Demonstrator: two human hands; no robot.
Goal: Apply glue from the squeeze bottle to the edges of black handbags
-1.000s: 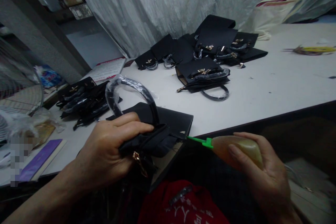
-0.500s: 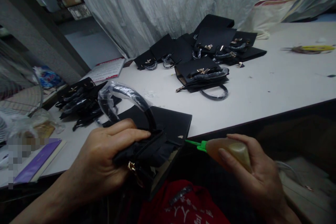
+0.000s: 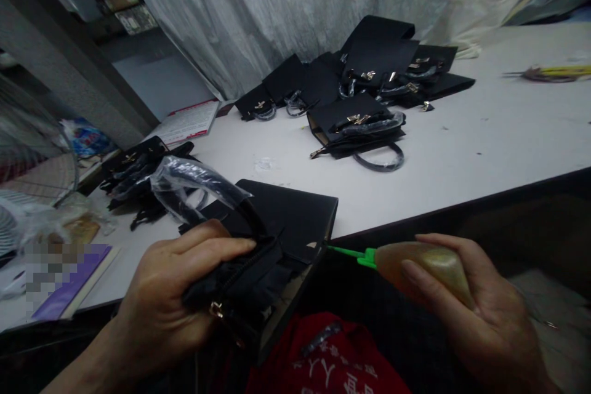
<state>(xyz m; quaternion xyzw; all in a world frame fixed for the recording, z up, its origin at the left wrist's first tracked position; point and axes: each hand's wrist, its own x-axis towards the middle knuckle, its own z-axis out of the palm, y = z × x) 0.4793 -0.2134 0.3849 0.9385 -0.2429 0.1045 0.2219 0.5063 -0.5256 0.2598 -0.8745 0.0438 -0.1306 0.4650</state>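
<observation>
Black bag: at the near edge of the white bench, its wide flat panel lying towards the bench top, its zipped part lifted nearer the wearer, over a red cloth
Left hand: closed round the zipped part, fingers bunched with no gap; some fingertips are hidden beneath
Right hand: wrapped round a translucent amber bottle, thumb along its near side; how hard it squeezes, I cannot tell
Green nozzle: thin, pointing left, tip at the bag's right edge; whether it touches, I cannot tell
Bag's feel: probably light, the panel stiff enough to keep flat, the zipped part soft and creased, likely to sag without support
Handle: a loop in clear film, likely slippery, so a poor place to steady the bag
Best hold: the gathered body beside the zip, leaving the panel's edge free
Bottle's feel: probably soft-walled, best gripped round its broad body, gently
</observation>
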